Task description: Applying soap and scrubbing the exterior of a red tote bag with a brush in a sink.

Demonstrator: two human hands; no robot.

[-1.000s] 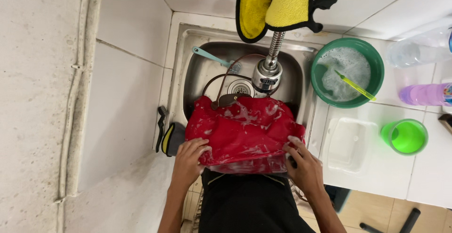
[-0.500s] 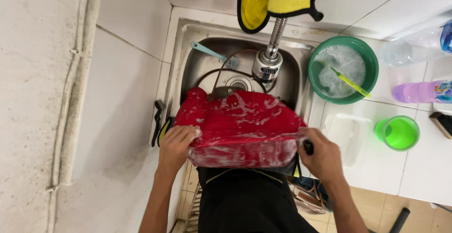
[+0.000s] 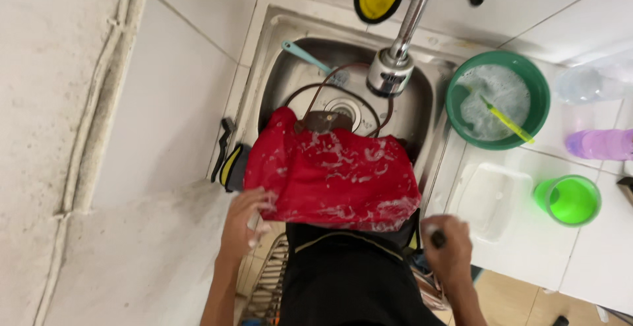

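Left hand (image 3: 245, 224) grips soapy red bag (image 3: 333, 177) over sink (image 3: 264, 69).

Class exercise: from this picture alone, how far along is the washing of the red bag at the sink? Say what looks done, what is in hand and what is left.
Done: the red bag is wet and streaked with suds all over. In hand: it lies over the sink front edge, the left hand gripping its corner; the right hand is off it, holding something small and dark. Left: suds remain on the fabric, so rinsing looks undone; no water shows at the tap.

Wet, soapy red cloth (image 3: 333, 177), shiny metal sink (image 3: 290, 69) and tap (image 3: 391, 70), glossy green plastic bowl (image 3: 537, 92).
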